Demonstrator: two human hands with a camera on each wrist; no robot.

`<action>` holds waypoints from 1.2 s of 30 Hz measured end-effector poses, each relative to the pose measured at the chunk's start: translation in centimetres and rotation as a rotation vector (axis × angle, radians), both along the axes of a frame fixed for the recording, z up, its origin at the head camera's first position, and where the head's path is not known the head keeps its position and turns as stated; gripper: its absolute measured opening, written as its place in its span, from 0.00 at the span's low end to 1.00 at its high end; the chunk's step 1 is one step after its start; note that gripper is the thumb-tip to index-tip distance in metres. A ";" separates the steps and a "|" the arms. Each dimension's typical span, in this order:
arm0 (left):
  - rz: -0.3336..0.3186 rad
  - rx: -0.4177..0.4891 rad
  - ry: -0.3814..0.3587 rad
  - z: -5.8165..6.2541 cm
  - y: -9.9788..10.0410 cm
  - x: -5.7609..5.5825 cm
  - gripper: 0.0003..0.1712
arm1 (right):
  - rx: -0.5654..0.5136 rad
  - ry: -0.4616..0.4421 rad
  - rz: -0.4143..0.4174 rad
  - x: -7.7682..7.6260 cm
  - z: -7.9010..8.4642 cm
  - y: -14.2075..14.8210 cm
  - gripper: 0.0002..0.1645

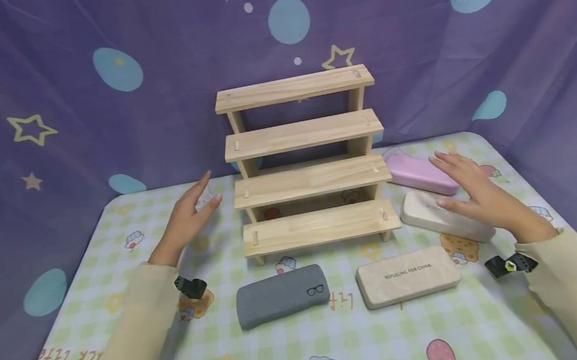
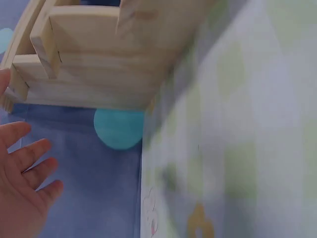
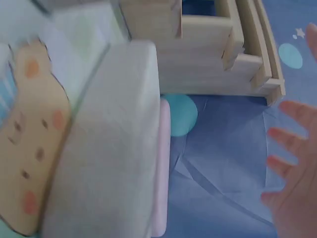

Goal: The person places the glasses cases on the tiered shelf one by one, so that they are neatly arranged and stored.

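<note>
A stepped wooden rack [image 1: 312, 180] with several shelves stands at the back middle of the table. My left hand [image 1: 187, 217] hovers to its left, fingers extended, holding nothing; the left wrist view shows the same spread fingers [image 2: 37, 171] beside the rack's side. On the other side, my right hand [image 1: 480, 198] is held over a white glasses case [image 1: 442, 216] and near a pink glasses case [image 1: 419, 172], its fingers straight and nothing gripped. In front of the rack lie a grey glasses case [image 1: 282, 296] with a spectacles print and a beige glasses case [image 1: 409, 277] with lettering.
A green-and-white checked cloth [image 1: 179, 350] with cartoon prints covers the table. Behind and at both sides hangs a purple curtain [image 1: 171, 116] with stars and blue ovals, close behind the rack. Dark bands [image 1: 191, 287] sit at both wrists.
</note>
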State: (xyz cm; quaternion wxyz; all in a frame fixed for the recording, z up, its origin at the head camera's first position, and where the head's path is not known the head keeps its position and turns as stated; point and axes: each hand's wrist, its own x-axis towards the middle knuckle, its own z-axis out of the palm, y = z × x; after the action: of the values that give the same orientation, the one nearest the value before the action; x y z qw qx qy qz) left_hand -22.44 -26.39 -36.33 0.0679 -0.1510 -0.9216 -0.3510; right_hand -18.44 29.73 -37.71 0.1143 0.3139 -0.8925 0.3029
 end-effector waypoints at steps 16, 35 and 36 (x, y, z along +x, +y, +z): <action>-0.033 0.381 -0.115 2.2 4.3 1.5 0.33 | -0.337 -0.160 0.418 3.4 -2.4 -1.6 0.41; -0.058 0.613 -0.165 -1.5 4.7 -0.9 0.37 | -0.479 -0.516 0.746 3.3 -6.3 -1.9 0.51; -0.058 0.623 -0.173 -1.6 4.7 -1.0 0.37 | -0.492 -0.539 0.750 3.3 -6.4 -1.9 0.51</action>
State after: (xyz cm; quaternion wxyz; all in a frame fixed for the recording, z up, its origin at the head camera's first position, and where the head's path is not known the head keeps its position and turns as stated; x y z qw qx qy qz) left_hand -23.41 -21.71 -37.91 0.0223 -0.1187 -0.7674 -0.6297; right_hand -15.17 27.86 -44.16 -0.1654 0.4866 -0.6190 0.5939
